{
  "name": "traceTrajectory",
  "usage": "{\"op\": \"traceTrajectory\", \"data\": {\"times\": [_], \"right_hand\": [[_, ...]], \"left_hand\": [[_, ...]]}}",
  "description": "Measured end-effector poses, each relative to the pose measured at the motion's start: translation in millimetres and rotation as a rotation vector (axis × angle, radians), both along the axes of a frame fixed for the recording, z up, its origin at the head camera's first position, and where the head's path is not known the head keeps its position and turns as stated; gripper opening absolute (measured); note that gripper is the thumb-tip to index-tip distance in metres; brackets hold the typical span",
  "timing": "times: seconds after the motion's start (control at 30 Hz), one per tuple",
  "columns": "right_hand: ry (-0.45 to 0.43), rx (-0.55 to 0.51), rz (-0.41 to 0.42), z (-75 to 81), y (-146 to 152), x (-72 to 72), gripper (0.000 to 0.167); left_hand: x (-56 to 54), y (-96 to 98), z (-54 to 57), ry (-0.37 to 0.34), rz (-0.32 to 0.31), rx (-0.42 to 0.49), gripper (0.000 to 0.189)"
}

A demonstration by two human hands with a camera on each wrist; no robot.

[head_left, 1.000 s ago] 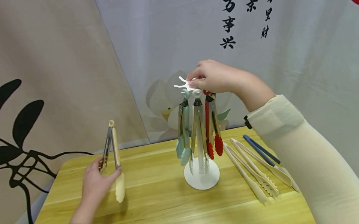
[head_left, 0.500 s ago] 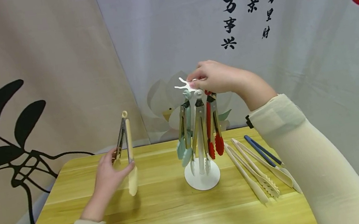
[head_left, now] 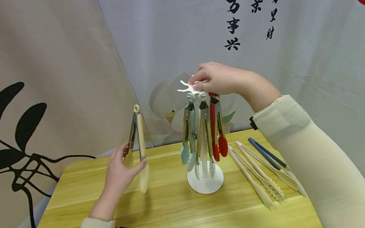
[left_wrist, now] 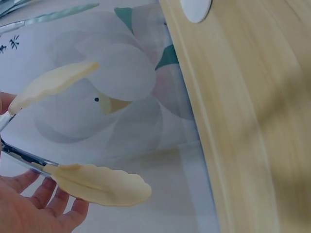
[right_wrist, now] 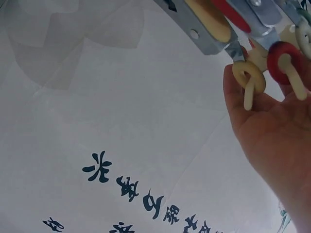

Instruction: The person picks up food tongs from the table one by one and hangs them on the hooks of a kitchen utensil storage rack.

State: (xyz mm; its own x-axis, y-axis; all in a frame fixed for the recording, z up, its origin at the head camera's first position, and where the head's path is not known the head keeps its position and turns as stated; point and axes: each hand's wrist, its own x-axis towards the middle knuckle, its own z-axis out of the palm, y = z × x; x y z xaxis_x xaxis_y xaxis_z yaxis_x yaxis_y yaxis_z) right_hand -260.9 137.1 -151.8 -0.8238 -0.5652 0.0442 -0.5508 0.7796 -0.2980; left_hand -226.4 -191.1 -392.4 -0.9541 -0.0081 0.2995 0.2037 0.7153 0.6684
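My left hand point(head_left: 119, 176) holds a pair of cream-tipped metal tongs point(head_left: 141, 138) upright above the table, hanging ring at the top, arms spread. In the left wrist view, its two scalloped cream tips point(left_wrist: 104, 187) stand apart, fingers along the lower arm. Pinched at its top by my right hand point(head_left: 221, 79) is a white hanging stand point(head_left: 206, 182) with hooks. From it hang light-blue tongs point(head_left: 191, 157), white-ringed tongs point(head_left: 205, 117) and red tongs point(head_left: 222, 145). The right wrist view shows a cream ring point(right_wrist: 243, 75) of another pair on a hook near my fingers.
Cream utensils, including tongs point(head_left: 264, 180), and a blue-handled utensil point(head_left: 267, 153) lie on the wooden table point(head_left: 183, 225) right of the stand, partly near my right sleeve. A printed cloth point(head_left: 164, 27) hangs behind the table's back edge.
My left hand has carried the cream-tipped tongs rightward and slightly up, closer to the stand. The right hand has stayed on the stand's top. The hanging tongs have shifted slightly.
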Motion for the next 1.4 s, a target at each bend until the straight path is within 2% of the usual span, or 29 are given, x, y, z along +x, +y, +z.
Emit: {"op": "traceTrajectory", "data": {"times": [0.43,0.87,1.17,1.4], "right_hand": [[0.011,0.013,0.046,1.3,4,-1.7,0.035],[0.010,0.029,0.080,2.4,3,-4.9,0.032],[0.003,0.049,0.099,3.8,2,-6.2,0.032],[-0.014,0.066,0.091,5.0,1,-6.4,0.035]], "left_hand": [[1.2,16.3,11.3,0.063,-0.074,0.049,0.087],[6.0,36.2,25.0,0.165,-0.153,0.081,0.085],[6.8,47.5,32.7,0.176,-0.203,0.085,0.085],[6.9,51.6,34.3,0.206,-0.238,0.093,0.085]]}}
